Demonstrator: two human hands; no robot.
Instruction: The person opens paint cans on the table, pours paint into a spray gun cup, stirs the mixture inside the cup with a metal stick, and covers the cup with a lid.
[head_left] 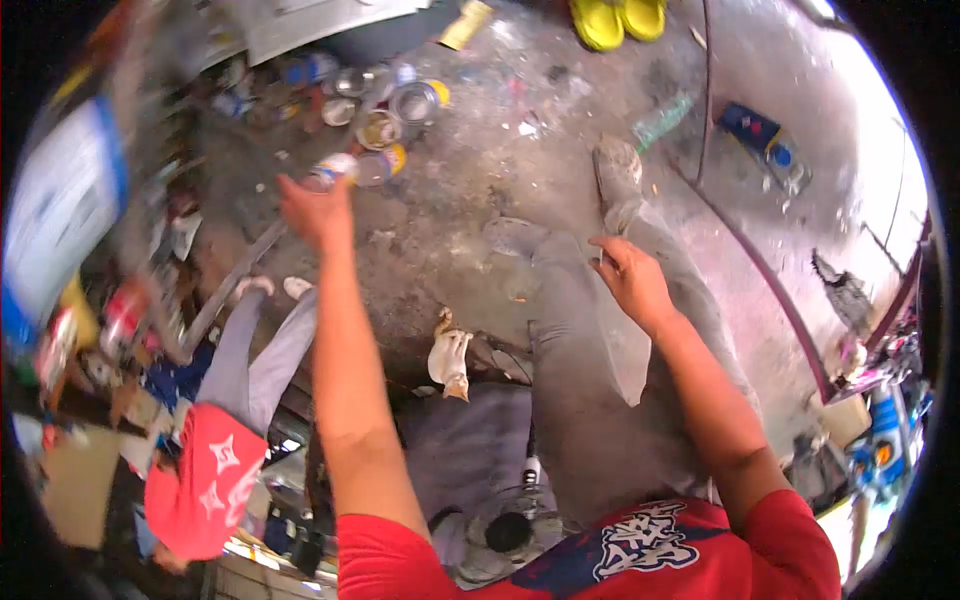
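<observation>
Stained floor lies beneath the container in the left grip.

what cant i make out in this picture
Head view: label of the container at the left hand, blurred, partly covered by that hand.
Head view: thin white item at the right hand, too small to identify.
Head view: blue-edged panel, blurred, its left side cut off by the picture's dark border.
</observation>
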